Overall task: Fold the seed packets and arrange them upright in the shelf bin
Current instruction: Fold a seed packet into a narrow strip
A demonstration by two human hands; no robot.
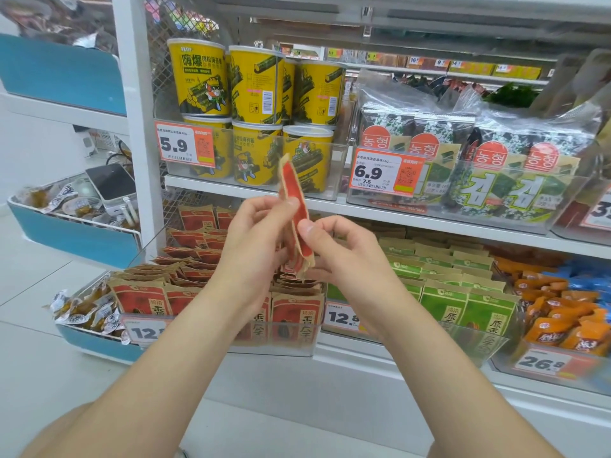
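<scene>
A red and tan seed packet [292,193] is held edge-on and upright in front of the shelf, between both hands. My left hand [254,239] pinches its upper middle with thumb and fingers. My right hand [337,249] pinches its lower part, thumb on the near edge. Below them a clear shelf bin [291,345] holds several matching red packets [297,312] upright at the front, with more lying loose and crooked toward the back left.
Green seed packets [463,299] fill the neighbouring bin to the right, orange snack packs [562,319] beyond. Yellow tubs [254,84] and seaweed bags [496,166] sit on the shelf above. A blue-and-white cart [76,239] with small packets stands at left.
</scene>
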